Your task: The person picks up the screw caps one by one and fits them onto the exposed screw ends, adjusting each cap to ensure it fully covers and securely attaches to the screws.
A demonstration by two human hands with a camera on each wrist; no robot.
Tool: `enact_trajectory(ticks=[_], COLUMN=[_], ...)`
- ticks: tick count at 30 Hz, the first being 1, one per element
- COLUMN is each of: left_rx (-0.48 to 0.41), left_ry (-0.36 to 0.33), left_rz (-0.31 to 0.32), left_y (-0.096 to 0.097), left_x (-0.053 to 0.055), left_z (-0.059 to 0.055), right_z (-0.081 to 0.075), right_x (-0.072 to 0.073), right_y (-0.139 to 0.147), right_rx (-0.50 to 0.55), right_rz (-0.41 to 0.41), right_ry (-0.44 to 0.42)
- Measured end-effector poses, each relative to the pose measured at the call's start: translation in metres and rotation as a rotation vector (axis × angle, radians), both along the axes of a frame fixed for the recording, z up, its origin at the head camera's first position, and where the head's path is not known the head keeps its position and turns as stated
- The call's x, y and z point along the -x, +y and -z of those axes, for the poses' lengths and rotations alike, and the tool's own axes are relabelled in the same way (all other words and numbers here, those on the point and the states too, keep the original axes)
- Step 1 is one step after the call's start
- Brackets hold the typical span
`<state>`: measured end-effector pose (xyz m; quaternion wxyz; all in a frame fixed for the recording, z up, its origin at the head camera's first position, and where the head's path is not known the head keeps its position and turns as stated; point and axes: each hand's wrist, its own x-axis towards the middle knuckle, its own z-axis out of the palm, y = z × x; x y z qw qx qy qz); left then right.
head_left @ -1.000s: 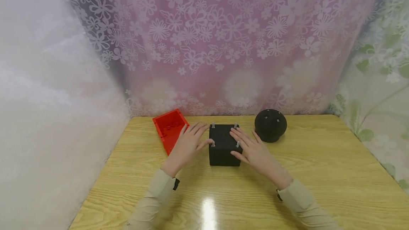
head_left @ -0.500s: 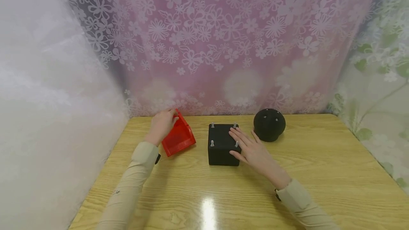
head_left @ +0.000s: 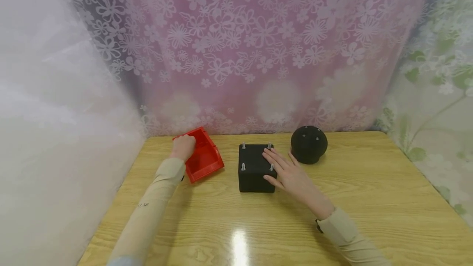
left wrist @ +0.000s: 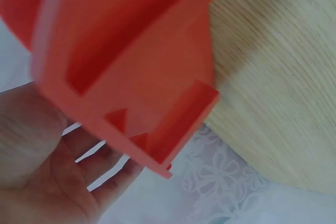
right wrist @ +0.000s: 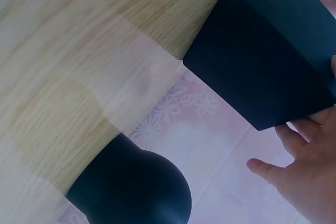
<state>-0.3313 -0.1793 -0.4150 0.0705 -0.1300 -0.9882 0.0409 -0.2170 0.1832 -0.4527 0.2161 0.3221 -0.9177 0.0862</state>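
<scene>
red open-topped plastic bin [head_left: 207,171]: likely light, stiff.
left hand [head_left: 183,147] grips 10-o'clock rim [head_left: 197,129], apt hold; right hand [head_left: 292,175] rests straight-fingered on black metal-pegged box [head_left: 253,157].

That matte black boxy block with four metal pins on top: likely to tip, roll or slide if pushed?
Tipping looks unlikely: the black boxy block stands squat on the wood-grain table. Flat sides should keep it from rolling. It may slide, though: the table's bright reflection suggests a smooth finish.

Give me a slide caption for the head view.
Left hand at a red bin, right hand on a black block.
</scene>
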Motion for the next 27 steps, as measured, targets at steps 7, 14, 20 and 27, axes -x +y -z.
enact_trajectory(ticks=[7, 14, 20, 27], left_rx=[0.143, 0.136, 0.152, 0.157], left_ry=[-0.073, -0.060, -0.080, -0.091], left_rz=[-0.006, -0.011, -0.033, -0.043], left_y=[-0.002, -0.002, 0.000, 0.003], left_x=[0.003, 0.006, 0.010, 0.015], left_z=[0.011, 0.022, 0.025, 0.027], right_z=[0.000, 0.002, 0.002, 0.002], right_x=[-0.001, -0.001, -0.001, -0.001], right_y=[-0.002, -0.001, -0.001, 0.001], right_rx=[0.000, 0.015, 0.010, 0.014], right_rz=[0.004, -0.006, 0.000, 0.005], right_ry=[-0.005, -0.006, -0.020, -0.024])
